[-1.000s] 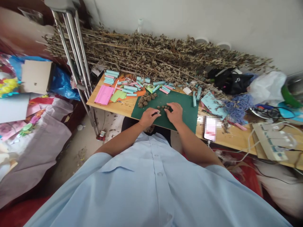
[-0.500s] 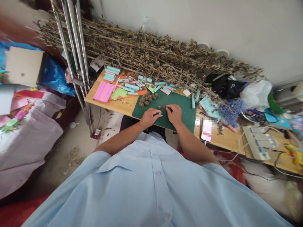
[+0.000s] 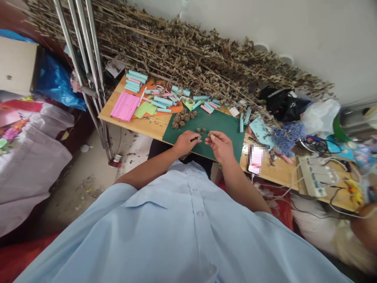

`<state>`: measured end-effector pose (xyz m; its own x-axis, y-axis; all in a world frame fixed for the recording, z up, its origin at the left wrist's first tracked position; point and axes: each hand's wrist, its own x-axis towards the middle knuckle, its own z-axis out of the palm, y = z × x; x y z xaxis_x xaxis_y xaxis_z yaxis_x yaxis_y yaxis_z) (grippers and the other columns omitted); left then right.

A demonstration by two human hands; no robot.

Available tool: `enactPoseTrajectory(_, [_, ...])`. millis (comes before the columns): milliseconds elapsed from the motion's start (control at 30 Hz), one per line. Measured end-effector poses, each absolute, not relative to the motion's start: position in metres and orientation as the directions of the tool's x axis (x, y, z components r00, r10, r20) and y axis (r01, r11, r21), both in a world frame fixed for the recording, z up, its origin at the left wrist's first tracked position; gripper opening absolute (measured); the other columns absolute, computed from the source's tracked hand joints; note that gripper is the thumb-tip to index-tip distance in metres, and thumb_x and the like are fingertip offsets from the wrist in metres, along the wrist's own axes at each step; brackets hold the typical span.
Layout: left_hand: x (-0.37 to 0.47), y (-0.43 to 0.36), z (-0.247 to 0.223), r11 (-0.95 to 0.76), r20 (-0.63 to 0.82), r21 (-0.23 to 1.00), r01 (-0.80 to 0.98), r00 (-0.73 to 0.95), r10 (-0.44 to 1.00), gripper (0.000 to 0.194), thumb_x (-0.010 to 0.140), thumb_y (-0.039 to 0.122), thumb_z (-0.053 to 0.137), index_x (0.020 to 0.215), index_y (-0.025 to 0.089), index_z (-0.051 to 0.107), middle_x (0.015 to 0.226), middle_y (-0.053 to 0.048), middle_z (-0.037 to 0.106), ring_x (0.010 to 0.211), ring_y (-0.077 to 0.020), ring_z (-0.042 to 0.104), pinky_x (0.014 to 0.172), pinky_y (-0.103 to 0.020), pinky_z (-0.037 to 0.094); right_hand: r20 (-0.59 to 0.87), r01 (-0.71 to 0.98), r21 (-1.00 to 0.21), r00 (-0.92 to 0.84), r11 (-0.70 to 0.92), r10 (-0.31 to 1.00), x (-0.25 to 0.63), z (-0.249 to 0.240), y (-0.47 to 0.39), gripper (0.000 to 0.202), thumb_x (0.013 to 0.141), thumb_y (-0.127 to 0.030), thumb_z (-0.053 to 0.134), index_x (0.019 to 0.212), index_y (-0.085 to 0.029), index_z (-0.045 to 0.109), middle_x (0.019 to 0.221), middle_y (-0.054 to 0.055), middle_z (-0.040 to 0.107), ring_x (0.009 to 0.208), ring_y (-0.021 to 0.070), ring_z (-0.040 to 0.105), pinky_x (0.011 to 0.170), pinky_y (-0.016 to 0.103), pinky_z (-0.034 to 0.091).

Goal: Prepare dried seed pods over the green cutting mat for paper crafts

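Over the green cutting mat point(image 3: 188, 133), my left hand point(image 3: 185, 144) is closed, its thumb and fingertips pinching a tiny bit that is too small to name. Just across from it, my right hand point(image 3: 222, 147) holds a small brown dried clump point(image 3: 210, 134) between thumb and forefinger, palm partly turned up. Two small brown bits point(image 3: 198, 129) lie on the mat beyond my fingertips. Farther back on the mat sits a pile of rounder brown dried clumps point(image 3: 180, 119).
Rolled blue and pink papers point(image 3: 163, 101) and a pink sheet point(image 3: 125, 106) cover the table's left. Dried plant stalks point(image 3: 176, 51) lie along the wall. To the right are a phone point(image 3: 255, 159), blue string point(image 3: 285, 139) and a power strip point(image 3: 315, 177). Metal crutches point(image 3: 85, 51) stand left.
My right hand has picked up a small clump from the mat and turned its palm upward. My left hand keeps its pinch. The view has shifted slightly.
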<state>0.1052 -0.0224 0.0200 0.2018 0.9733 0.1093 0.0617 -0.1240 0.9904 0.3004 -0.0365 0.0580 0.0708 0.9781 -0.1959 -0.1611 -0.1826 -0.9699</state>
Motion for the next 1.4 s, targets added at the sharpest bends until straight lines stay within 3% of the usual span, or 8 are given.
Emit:
enactPoseTrajectory(100, [0.105, -0.022, 0.02, -0.133, 0.117, 0.989, 0.066, 0.206, 0.971, 0.008, 0.083, 0.024, 0.084, 0.09, 0.028, 0.083, 0.096, -0.006, 0.077, 0.103, -0.0236, 0.066, 0.11, -0.038, 0.047, -0.311, -0.3, -0.908, 0.012, -0.293, 0.95, 0.3, 0.055, -0.044, 0.034, 0.07, -0.039, 0.095, 0.095, -0.027, 0.075, 0.097, -0.002, 0.078, 0.076, 0.0137, 0.074, 0.065, 0.026, 0.064])
enactPoseTrajectory(267, [0.105, -0.022, 0.022, -0.095, 0.08, 0.994, 0.062, 0.21, 0.974, 0.009, 0.081, 0.025, 0.085, 0.089, 0.027, 0.082, 0.098, -0.007, 0.078, 0.105, -0.0251, 0.065, 0.112, -0.039, 0.046, -0.401, -0.336, -0.859, -0.029, -0.387, 0.916, 0.301, 0.052, -0.054, 0.037, 0.072, -0.041, 0.094, 0.098, -0.026, 0.073, 0.096, 0.0, 0.081, 0.075, 0.0145, 0.076, 0.062, 0.025, 0.064])
enactPoseTrajectory(700, [0.106, -0.019, 0.012, -0.209, 0.177, 0.969, 0.13, 0.22, 0.959, 0.008, 0.086, 0.028, 0.081, 0.094, 0.028, 0.082, 0.099, -0.007, 0.078, 0.103, -0.0243, 0.067, 0.107, -0.039, 0.049, -0.368, -0.342, -0.871, -0.023, -0.354, 0.929, 0.305, 0.055, -0.057, 0.035, 0.075, -0.036, 0.092, 0.104, -0.024, 0.077, 0.089, 0.002, 0.082, 0.075, 0.0152, 0.077, 0.068, 0.027, 0.067])
enactPoseTrajectory(833, [0.105, -0.019, 0.015, -0.174, 0.15, 0.979, 0.103, 0.207, 0.967, 0.009, 0.083, 0.025, 0.084, 0.091, 0.028, 0.083, 0.099, -0.006, 0.079, 0.103, -0.0246, 0.068, 0.108, -0.039, 0.049, -0.352, -0.309, -0.889, -0.009, -0.338, 0.936, 0.303, 0.058, -0.06, 0.034, 0.075, -0.038, 0.093, 0.102, -0.024, 0.077, 0.089, 0.002, 0.082, 0.072, 0.0152, 0.077, 0.065, 0.027, 0.068])
enactPoseTrajectory(1100, [0.106, -0.019, 0.013, -0.222, 0.194, 0.967, 0.121, 0.207, 0.959, 0.01, 0.084, 0.023, 0.084, 0.093, 0.027, 0.084, 0.098, -0.006, 0.08, 0.1, -0.0221, 0.069, 0.103, -0.035, 0.051, -0.324, -0.161, -0.935, 0.032, -0.315, 0.946, 0.299, 0.067, -0.056, 0.044, 0.064, -0.041, 0.099, 0.098, -0.021, 0.079, 0.084, 0.004, 0.081, 0.069, 0.0153, 0.076, 0.065, 0.027, 0.067])
enactPoseTrajectory(1400, [0.108, -0.016, -0.007, -0.42, 0.349, 0.857, 0.299, 0.265, 0.899, 0.017, 0.094, 0.031, 0.076, 0.108, 0.022, 0.081, 0.102, -0.006, 0.081, 0.1, -0.02, 0.072, 0.097, -0.034, 0.056, -0.29, 0.062, -0.953, 0.086, -0.296, 0.953, 0.297, 0.075, -0.042, 0.043, 0.064, -0.05, 0.094, 0.09, -0.019, 0.079, 0.073, 0.002, 0.076, 0.06, 0.0154, 0.072, 0.059, 0.029, 0.065])
